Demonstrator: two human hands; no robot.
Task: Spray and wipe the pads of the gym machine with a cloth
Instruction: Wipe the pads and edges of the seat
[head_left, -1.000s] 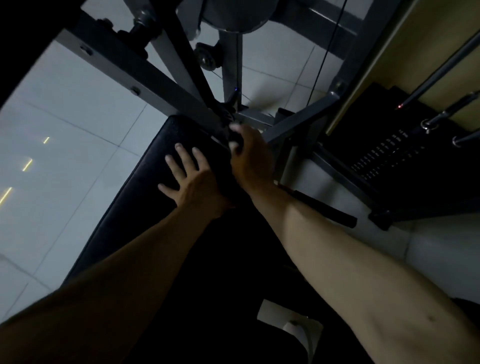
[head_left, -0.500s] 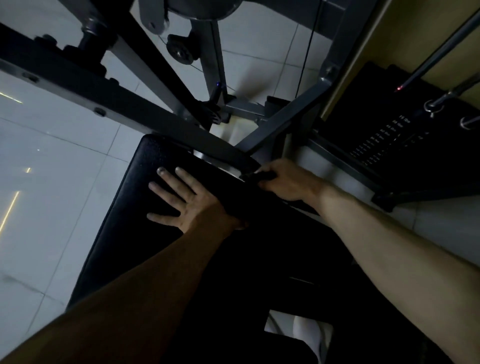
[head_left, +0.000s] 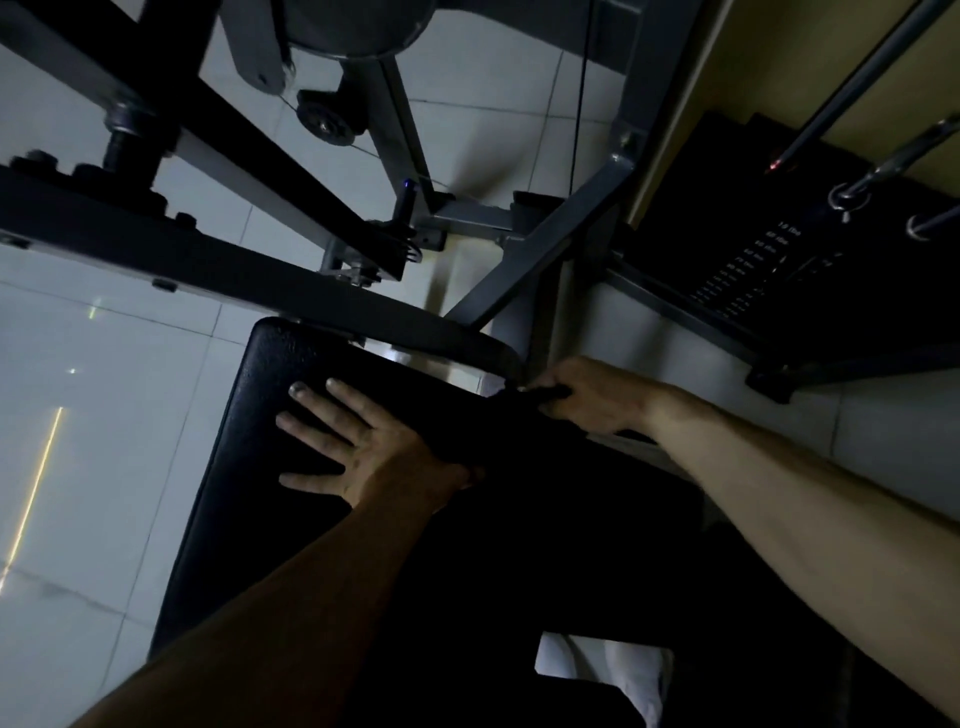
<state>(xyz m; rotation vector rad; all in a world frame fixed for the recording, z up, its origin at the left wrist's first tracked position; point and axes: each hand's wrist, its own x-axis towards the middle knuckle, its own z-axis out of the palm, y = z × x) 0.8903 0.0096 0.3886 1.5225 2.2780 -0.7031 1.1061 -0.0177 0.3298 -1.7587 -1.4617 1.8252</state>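
The black padded seat (head_left: 244, 467) of the gym machine runs from the centre down to the lower left. My left hand (head_left: 363, 447) lies flat on its upper part with the fingers spread and holds nothing. My right hand (head_left: 597, 395) is at the pad's upper right corner, closed around a dark cloth (head_left: 530, 397). The cloth is hard to make out against the pad in the dim light. No spray bottle is in view.
A thick dark frame bar (head_left: 208, 265) crosses just above the pad, with grey struts and a pulley (head_left: 324, 124) behind it. The weight stack (head_left: 769, 275) and its guide rods stand at the right. There are white floor tiles on the left and white shoes (head_left: 623, 670) at the bottom.
My right hand has slid with the cloth from the pad's top centre, by the frame, to its upper right corner. My left hand stays flat on the pad. The view has tilted.
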